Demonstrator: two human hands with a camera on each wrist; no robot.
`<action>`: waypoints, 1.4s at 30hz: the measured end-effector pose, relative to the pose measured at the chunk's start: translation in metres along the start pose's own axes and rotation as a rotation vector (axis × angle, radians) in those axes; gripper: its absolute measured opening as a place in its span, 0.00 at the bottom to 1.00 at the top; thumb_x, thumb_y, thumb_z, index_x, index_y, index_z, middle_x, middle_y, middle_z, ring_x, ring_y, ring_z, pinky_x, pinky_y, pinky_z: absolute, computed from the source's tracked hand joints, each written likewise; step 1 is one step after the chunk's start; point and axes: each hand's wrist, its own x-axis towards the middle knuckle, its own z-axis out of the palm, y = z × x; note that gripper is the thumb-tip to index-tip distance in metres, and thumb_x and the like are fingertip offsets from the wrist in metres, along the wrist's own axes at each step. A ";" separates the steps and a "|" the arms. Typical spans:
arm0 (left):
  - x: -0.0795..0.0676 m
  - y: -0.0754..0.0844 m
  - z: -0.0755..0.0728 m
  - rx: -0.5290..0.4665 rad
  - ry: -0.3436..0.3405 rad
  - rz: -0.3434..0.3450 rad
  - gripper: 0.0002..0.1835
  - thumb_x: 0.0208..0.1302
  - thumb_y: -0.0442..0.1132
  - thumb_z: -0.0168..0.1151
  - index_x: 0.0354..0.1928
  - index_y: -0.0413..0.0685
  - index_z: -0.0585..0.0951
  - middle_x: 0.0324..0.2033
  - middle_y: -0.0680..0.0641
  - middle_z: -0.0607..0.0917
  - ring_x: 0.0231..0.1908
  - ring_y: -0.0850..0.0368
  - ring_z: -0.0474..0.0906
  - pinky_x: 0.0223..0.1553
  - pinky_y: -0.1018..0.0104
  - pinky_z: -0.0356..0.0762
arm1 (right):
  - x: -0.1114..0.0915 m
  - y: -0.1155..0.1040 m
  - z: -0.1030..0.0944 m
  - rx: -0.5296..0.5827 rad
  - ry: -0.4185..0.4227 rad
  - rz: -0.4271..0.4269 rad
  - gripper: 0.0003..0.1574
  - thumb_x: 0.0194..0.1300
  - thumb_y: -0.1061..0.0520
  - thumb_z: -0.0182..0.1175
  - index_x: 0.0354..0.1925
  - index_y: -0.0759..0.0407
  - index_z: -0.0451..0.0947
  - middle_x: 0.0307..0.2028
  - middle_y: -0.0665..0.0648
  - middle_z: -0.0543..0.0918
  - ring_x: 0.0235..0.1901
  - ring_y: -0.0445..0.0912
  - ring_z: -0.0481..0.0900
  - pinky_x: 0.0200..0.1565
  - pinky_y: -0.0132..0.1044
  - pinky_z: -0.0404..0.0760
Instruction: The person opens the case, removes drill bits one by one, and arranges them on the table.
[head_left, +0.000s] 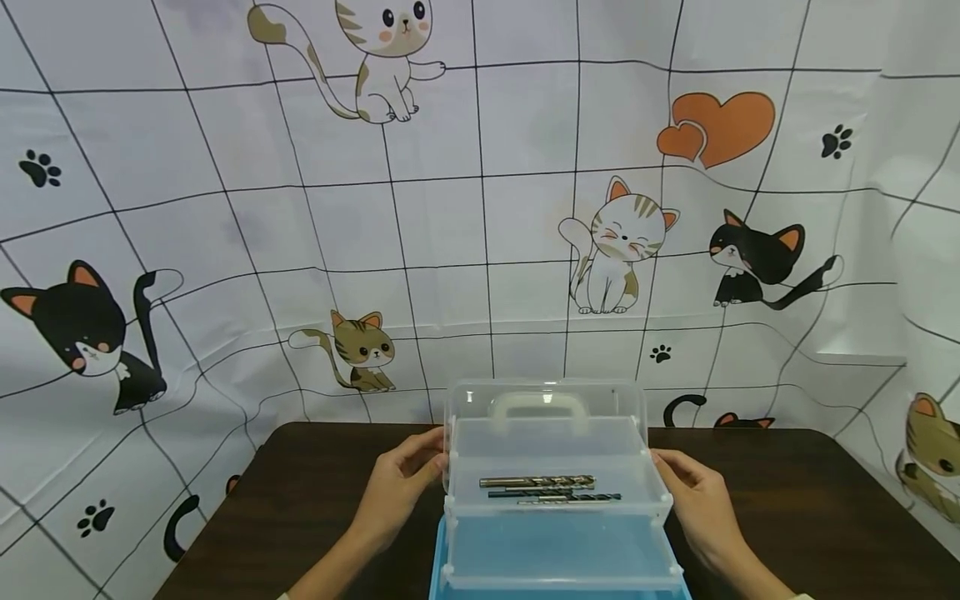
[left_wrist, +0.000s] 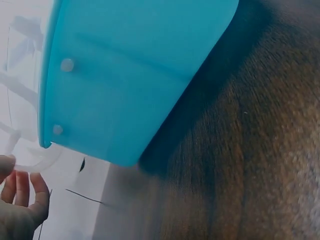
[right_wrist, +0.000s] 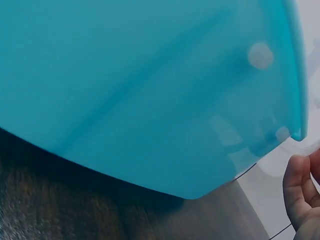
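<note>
A blue plastic storage box (left_wrist: pixel 115 100) stands on the table with its clear lid (head_left: pixel 465 404) raised at the back. Translucent tiered trays (head_left: pixel 555 550) are spread out above the blue base. Several metal drill bits (head_left: pixel 536 482) lie side by side on the upper tray, some silvery, some dark. My left hand (head_left: pixel 401 483) pinches the lid's left edge between thumb and fingers. On the opposite side my right hand (head_left: pixel 697 496) holds the lid's right edge, its fingertips partly hidden behind the clear plastic. In the right wrist view, its curled fingers (right_wrist: pixel 299 187) show beside the box's rear corner.
The dark wooden table (head_left: pixel 322 475) extends to both sides of the box. Behind it hangs a white gridded cloth (head_left: pixel 525 225) printed with cats, hearts and paw prints. A moulded handle (head_left: pixel 540 404) is visible on the lid.
</note>
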 end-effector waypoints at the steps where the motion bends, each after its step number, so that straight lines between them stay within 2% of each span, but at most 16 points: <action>1: 0.000 -0.002 -0.001 0.001 -0.008 -0.013 0.22 0.63 0.34 0.59 0.60 0.49 0.73 0.49 0.42 0.76 0.48 0.46 0.75 0.44 0.59 0.76 | 0.000 0.000 0.000 0.013 -0.001 0.009 0.24 0.63 0.47 0.59 0.49 0.65 0.78 0.38 0.63 0.82 0.35 0.52 0.81 0.33 0.42 0.81; 7: 0.001 -0.006 -0.002 -0.067 -0.029 -0.090 0.25 0.60 0.35 0.63 0.61 0.48 0.72 0.52 0.41 0.76 0.51 0.46 0.73 0.46 0.59 0.75 | 0.001 -0.001 0.002 0.080 -0.024 0.102 0.29 0.61 0.45 0.60 0.50 0.67 0.76 0.42 0.64 0.79 0.38 0.52 0.80 0.36 0.44 0.80; 15: -0.002 -0.013 -0.002 -0.076 -0.052 -0.234 0.27 0.58 0.38 0.65 0.60 0.41 0.72 0.52 0.41 0.76 0.50 0.47 0.74 0.45 0.61 0.76 | -0.005 0.004 0.003 0.072 -0.046 0.278 0.36 0.56 0.40 0.63 0.51 0.66 0.76 0.47 0.63 0.76 0.43 0.53 0.78 0.40 0.45 0.79; 18: -0.003 -0.016 -0.001 -0.123 -0.056 -0.289 0.27 0.58 0.38 0.65 0.59 0.38 0.72 0.51 0.38 0.76 0.49 0.46 0.75 0.45 0.59 0.76 | -0.006 0.005 0.003 0.080 -0.049 0.316 0.37 0.54 0.40 0.65 0.51 0.67 0.76 0.46 0.63 0.77 0.42 0.54 0.79 0.40 0.45 0.79; 22: -0.003 -0.019 -0.002 -0.179 -0.053 -0.338 0.28 0.58 0.38 0.65 0.59 0.36 0.71 0.51 0.37 0.76 0.49 0.45 0.75 0.44 0.55 0.75 | -0.006 0.008 0.004 0.084 -0.056 0.330 0.37 0.53 0.41 0.65 0.50 0.68 0.76 0.45 0.63 0.78 0.42 0.55 0.79 0.40 0.44 0.79; 28: -0.004 -0.021 -0.004 -0.207 -0.033 -0.411 0.28 0.57 0.40 0.66 0.59 0.36 0.72 0.50 0.38 0.77 0.47 0.45 0.76 0.44 0.55 0.76 | -0.004 0.009 0.006 0.060 -0.063 0.329 0.37 0.52 0.39 0.66 0.49 0.67 0.77 0.45 0.62 0.80 0.42 0.53 0.79 0.41 0.43 0.79; 36: -0.005 -0.024 -0.007 -0.273 -0.044 -0.450 0.26 0.60 0.37 0.64 0.59 0.37 0.72 0.51 0.38 0.76 0.48 0.44 0.76 0.45 0.52 0.75 | -0.004 0.010 0.006 0.079 -0.079 0.336 0.33 0.56 0.43 0.64 0.49 0.69 0.76 0.46 0.63 0.79 0.43 0.54 0.79 0.41 0.43 0.79; 42: -0.004 -0.033 -0.011 -0.376 -0.054 -0.490 0.26 0.60 0.35 0.63 0.60 0.38 0.70 0.52 0.36 0.74 0.50 0.44 0.74 0.47 0.50 0.73 | -0.007 0.011 0.006 0.082 -0.080 0.382 0.32 0.58 0.42 0.62 0.50 0.66 0.76 0.41 0.64 0.80 0.38 0.55 0.79 0.36 0.48 0.80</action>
